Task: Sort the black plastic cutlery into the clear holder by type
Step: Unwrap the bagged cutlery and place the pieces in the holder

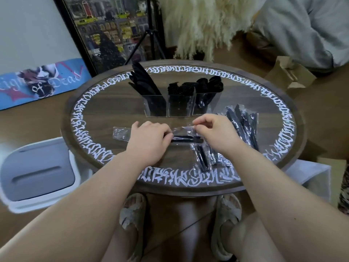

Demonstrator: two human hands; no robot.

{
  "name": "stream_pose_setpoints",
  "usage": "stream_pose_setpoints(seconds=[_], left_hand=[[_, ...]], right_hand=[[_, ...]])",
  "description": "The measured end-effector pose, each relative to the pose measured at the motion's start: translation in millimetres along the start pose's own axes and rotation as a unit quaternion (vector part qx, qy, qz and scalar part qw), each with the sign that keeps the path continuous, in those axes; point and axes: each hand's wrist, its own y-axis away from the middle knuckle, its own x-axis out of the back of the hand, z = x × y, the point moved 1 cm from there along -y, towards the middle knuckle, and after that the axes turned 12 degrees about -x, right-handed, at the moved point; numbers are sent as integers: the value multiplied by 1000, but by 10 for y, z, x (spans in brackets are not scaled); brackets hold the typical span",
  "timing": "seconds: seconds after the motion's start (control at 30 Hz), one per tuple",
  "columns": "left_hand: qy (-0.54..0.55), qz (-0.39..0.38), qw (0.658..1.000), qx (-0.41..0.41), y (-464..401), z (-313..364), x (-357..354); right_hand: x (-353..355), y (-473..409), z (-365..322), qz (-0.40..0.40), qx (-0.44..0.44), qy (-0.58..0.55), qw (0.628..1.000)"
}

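I've got the wrapped cutlery pack (182,136) mid-table before the clear holder (177,104), left hand (149,140) curled gripping one end, right hand (211,131) pinching the film; light, crinkly, likely slippery, so I'd grip the stiff handles.

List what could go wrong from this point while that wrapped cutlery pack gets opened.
1. Both hands, left hand and right hand, pull the clear wrapper; a sudden tear could fling the black pieces off the round table.
2. A jerk forward might knock the clear holder, which stands close behind.
3. The wrapped packs lie near the right forearm and could be swept off.
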Motion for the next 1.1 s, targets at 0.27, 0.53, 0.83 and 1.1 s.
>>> stream_pose_setpoints(seconds=[0.27, 0.53, 0.83, 1.1], left_hand=[[63, 17, 998, 21, 76, -241, -49], [71, 27, 996, 46, -43, -240, -83], [88, 47, 989, 105, -67, -349, -50], [84, 40, 990, 104, -6, -365, -24]], right_hand=[[-130, -124, 34, -34, 16, 25, 999], [-231, -212, -5, 22, 57, 90, 994], [-379, -73, -26, 23, 149, 281, 948], [-394, -97, 10, 60, 161, 248, 953]])
